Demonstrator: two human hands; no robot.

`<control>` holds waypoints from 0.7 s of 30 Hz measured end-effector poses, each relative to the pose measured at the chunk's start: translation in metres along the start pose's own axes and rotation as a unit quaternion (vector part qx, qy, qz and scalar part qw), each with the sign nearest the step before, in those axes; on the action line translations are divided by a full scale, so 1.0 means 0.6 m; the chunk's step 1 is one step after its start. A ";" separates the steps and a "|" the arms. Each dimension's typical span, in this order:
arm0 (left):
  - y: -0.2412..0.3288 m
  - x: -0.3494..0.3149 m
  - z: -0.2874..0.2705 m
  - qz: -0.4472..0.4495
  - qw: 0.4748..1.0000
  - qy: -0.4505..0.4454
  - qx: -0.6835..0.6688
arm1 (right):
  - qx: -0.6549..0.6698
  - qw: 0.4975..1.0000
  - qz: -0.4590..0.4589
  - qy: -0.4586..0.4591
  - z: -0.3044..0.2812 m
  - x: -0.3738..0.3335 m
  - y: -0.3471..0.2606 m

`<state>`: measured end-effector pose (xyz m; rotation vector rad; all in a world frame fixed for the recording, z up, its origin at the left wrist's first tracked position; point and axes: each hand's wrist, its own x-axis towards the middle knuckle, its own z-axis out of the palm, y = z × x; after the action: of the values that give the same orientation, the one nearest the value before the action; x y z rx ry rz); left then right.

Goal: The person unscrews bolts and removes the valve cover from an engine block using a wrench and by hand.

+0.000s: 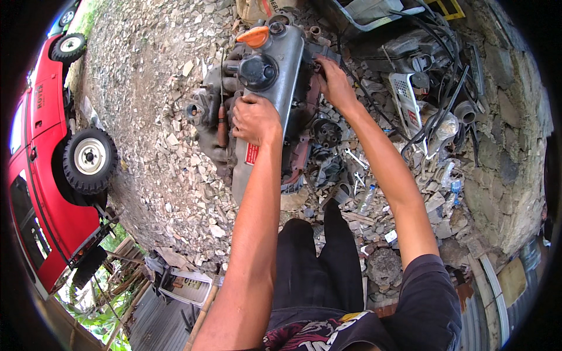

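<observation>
So, both hands on a grubby old engine, working around the top cover

Basically you've got an engine (pixel 241 171) sitting on stony ground, with both hands right up against it. Looks to me like the step is steadying it while feeling around the edges of that silver cover (pixel 291 88), though I wouldn't swear to it.

Left hand (pixel 256 120) is curled into a loose fist, knuckles up, against the cover's near-left side. Can't tell if the fingers have hold of anything under there. Right hand (pixel 335 86) is over on the engine's far-right side, fingers bent but not balled up, tips at the dark edge. Whatever they might be pinching is hidden, so no call on that either.

The engine is under and between the hands. A black round cap (pixel 258 71) is just beyond the left hand, with an orange cap (pixel 253 37) further past it. Just left of the same hand is a screwdriver (pixel 222 126), shaft pointing away. The wrenches (pixel 356 158) are on the stones, nearer the body than the right hand and a bit to its right.

My guess is the next move calls for a firm left-hand brace and careful right fingertips, because that edge looks cramped.
</observation>
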<state>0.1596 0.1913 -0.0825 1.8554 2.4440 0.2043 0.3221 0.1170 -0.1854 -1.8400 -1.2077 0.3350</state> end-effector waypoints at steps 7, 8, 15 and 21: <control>-0.002 0.001 0.004 -0.001 1.000 0.014 -0.009 | -0.028 0.998 -0.054 -0.030 -0.008 0.007 0.009; -0.002 0.000 0.005 -0.002 1.000 0.012 -0.011 | -0.044 0.997 -0.049 -0.035 -0.006 0.009 0.011; -0.001 0.000 0.002 -0.001 1.000 0.006 -0.010 | -0.124 0.990 -0.057 -0.041 0.006 0.013 0.011; -0.003 0.001 0.004 0.002 1.000 0.015 -0.006 | -0.190 0.972 -0.139 -0.009 -0.006 0.017 0.001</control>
<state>0.1582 0.1915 -0.0849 1.8657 2.4547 0.2482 0.3294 0.1235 -0.1814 -1.9511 -1.6040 -0.0433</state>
